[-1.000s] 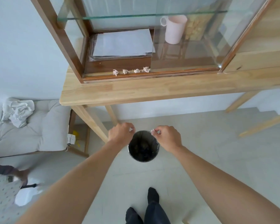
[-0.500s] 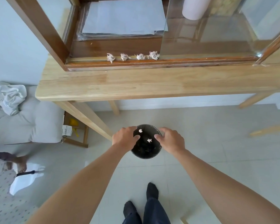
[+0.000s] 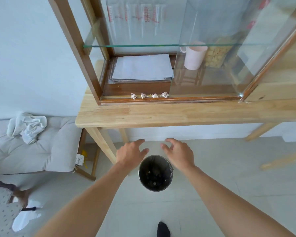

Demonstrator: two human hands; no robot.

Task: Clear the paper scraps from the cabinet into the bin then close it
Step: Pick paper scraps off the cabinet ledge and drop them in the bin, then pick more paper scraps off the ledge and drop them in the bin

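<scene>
Several crumpled paper scraps [image 3: 149,95] lie in a row on the front edge of the cabinet's bottom shelf, in the open left half. The sliding glass door [image 3: 205,65] covers the right half of the wooden cabinet [image 3: 94,93]. A round dark bin [image 3: 155,173] stands on the floor below the table, with small scraps inside. My left hand [image 3: 131,153] hovers just up-left of the bin's rim, fingers spread, holding nothing. My right hand [image 3: 179,153] hovers up-right of the rim, also spread and empty.
The cabinet stands on a light wooden table [image 3: 178,113]; its leg [image 3: 103,144] is just left of my left hand. Inside are a paper stack [image 3: 142,67] and a pink mug [image 3: 193,56]. A cushioned bench [image 3: 32,147] with a cloth sits left. Another person's hand [image 3: 21,195] shows bottom left.
Both hands dropped their scraps into the bin, then opened and rose away from the rim toward the table. The view tilted up, showing more of the cabinet.
</scene>
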